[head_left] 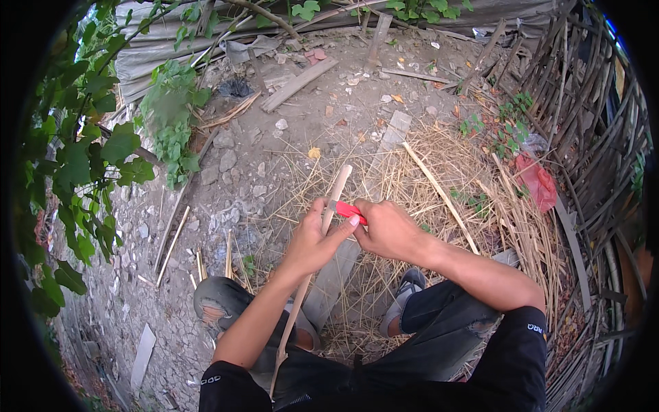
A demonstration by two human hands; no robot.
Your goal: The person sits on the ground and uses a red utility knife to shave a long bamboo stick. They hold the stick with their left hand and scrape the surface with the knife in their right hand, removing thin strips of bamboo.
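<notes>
A long, pale wooden stick point(340, 181) runs slantwise through my left hand point(310, 239), whose fingers are closed round it near its far end. That end looks peeled and lighter, while the lower part passes between my legs toward my lap. In my right hand point(392, 230) is a small red-handled knife point(348, 209). Its short grey blade lies against the stick just above my left fingers. My left thumb reaches across to the red handle, so both hands meet there. Part of the handle is hidden in the right fist.
Straw-like shavings point(388, 185) cover the ground ahead. A grey plank point(333, 281) lies between my shoes. Several pale sticks point(528, 233) are heaped at right near a red plastic bag point(535, 182) and a woven branch fence point(590, 130). Leafy branches point(82, 158) hang at left.
</notes>
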